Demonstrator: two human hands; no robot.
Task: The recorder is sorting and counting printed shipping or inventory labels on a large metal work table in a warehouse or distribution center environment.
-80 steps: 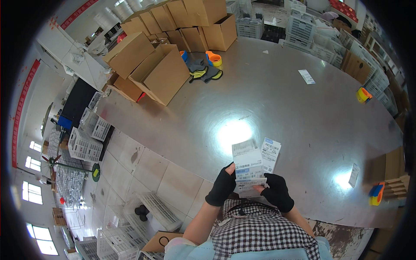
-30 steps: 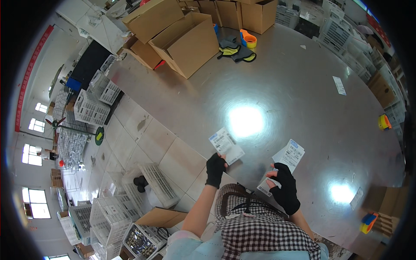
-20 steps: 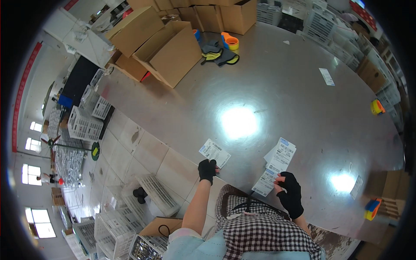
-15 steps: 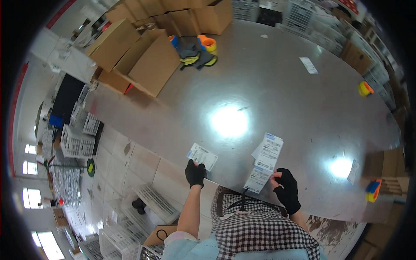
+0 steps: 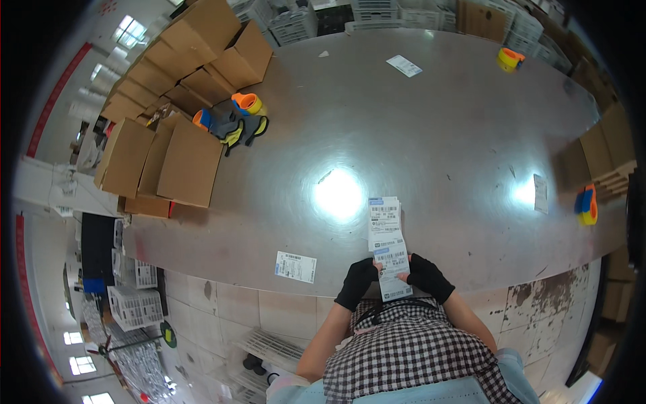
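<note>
A strip of white printed shipping labels [image 5: 393, 273] hangs over the table's near edge in front of me. Its far part rests on a stack of similar labels [image 5: 385, 225] on the tabletop. Along the strip's left side, my left hand [image 5: 358, 283], in a black fingerless glove, is closed with the thumb on the paper. My right hand [image 5: 429, 277], gloved the same way, pinches the opposite side. Both thumbs lie on top, and the fingers underneath are hidden. A single label [image 5: 296, 267] lies flat near the table edge, left of my left hand.
Cardboard boxes [image 5: 188, 168] stand on the metal table [image 5: 289, 182] at the left, beside grey-yellow gloves [image 5: 242, 130] and tape dispensers [image 5: 250, 103]. More tape dispensers sit at the far right [image 5: 510, 59] and right edge [image 5: 587, 204]. Loose labels [image 5: 404, 66] lie farther off.
My left hand has left the single label and moved right to the label strip. My right hand stays at the strip, which is now held from both sides. The view has turned.
</note>
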